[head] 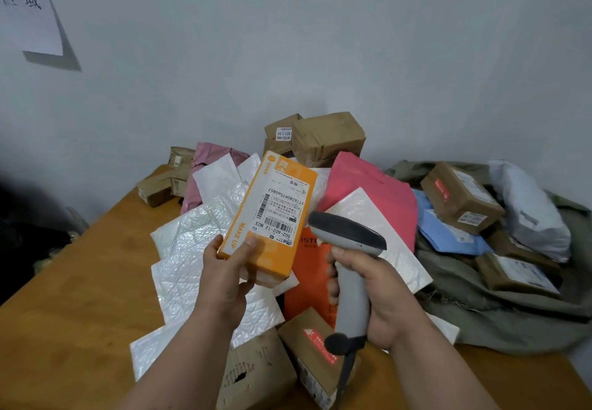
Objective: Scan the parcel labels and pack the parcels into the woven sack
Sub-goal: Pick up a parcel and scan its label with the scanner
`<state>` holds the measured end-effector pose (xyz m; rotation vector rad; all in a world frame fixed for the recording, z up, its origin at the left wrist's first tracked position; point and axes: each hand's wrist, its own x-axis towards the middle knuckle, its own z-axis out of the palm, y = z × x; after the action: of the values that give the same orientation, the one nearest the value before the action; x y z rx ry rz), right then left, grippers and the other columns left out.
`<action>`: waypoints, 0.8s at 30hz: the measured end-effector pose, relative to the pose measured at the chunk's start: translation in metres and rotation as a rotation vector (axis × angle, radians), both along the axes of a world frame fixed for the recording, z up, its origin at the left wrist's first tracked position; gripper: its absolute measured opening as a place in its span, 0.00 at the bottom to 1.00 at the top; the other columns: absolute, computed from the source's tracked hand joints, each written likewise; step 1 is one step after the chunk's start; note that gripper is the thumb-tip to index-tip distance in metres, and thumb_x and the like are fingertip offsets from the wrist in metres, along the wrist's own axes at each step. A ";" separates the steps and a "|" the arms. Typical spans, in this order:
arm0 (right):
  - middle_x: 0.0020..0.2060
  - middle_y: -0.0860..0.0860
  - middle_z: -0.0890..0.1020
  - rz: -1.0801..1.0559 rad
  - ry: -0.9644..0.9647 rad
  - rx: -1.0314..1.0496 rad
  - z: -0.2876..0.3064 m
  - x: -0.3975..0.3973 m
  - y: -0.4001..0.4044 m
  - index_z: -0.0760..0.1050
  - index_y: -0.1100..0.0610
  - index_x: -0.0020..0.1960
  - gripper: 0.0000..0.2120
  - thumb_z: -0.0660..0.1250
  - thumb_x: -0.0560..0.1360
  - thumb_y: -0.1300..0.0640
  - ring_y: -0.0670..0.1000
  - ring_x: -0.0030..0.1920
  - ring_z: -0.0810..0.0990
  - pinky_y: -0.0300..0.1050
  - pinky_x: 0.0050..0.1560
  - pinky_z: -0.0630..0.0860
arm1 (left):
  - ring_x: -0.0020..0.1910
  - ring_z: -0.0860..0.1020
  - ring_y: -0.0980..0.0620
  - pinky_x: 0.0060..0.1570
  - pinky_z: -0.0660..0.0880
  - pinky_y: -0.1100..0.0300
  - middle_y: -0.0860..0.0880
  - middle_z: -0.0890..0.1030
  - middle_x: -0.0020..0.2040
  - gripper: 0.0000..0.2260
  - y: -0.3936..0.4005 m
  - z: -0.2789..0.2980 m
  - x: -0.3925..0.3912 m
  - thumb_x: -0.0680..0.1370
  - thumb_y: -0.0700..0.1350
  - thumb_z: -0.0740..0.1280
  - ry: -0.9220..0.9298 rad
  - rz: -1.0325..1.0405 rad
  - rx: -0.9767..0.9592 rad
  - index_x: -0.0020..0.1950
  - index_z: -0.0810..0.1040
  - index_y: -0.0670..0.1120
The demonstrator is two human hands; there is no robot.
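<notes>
My left hand (pixel 226 276) grips the near end of an orange box parcel (pixel 272 217) and holds it up over the table, its white shipping label facing me. My right hand (pixel 376 297) grips the handle of a grey barcode scanner (pixel 349 249), whose dark head sits just right of the label. A grey-green woven sack (pixel 499 320) lies open at the right with several brown boxes (pixel 461 198), a blue mailer (pixel 448 233) and a grey bag (pixel 531 211) inside it.
On the wooden table (pixel 64 307) lies a heap of white bubble mailers (pixel 192 249), a pink mailer (pixel 371 185), an orange bag (pixel 307 281) and brown boxes (pixel 326 137) at the back. Two cardboard boxes (pixel 259 374) sit near me. A paper sign (pixel 25 9) hangs on the wall.
</notes>
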<state>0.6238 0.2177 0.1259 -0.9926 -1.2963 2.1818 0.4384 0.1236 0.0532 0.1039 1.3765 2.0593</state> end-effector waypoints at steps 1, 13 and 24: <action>0.34 0.56 0.79 0.022 -0.001 -0.022 0.003 -0.002 -0.002 0.80 0.63 0.45 0.17 0.75 0.61 0.53 0.51 0.29 0.76 0.44 0.29 0.74 | 0.60 0.77 0.49 0.55 0.76 0.42 0.48 0.75 0.66 0.36 0.001 -0.001 0.001 0.72 0.45 0.76 -0.004 0.002 0.004 0.76 0.63 0.51; 0.33 0.55 0.78 0.131 -0.007 -0.118 0.011 -0.004 -0.002 0.79 0.60 0.39 0.13 0.74 0.61 0.52 0.50 0.28 0.76 0.43 0.30 0.74 | 0.61 0.74 0.49 0.64 0.73 0.39 0.50 0.74 0.64 0.43 0.009 0.006 0.010 0.66 0.48 0.77 0.061 0.003 0.037 0.77 0.61 0.52; 0.32 0.55 0.79 0.132 -0.024 -0.109 0.010 0.018 0.020 0.79 0.60 0.41 0.07 0.72 0.72 0.56 0.50 0.28 0.76 0.43 0.31 0.75 | 0.60 0.75 0.51 0.59 0.76 0.41 0.51 0.75 0.63 0.43 0.026 0.005 0.032 0.64 0.50 0.77 0.101 -0.005 0.022 0.76 0.63 0.53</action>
<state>0.6417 0.2381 0.1360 -1.0035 -1.2995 2.3687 0.4706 0.1499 0.0582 0.2237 1.4125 2.0900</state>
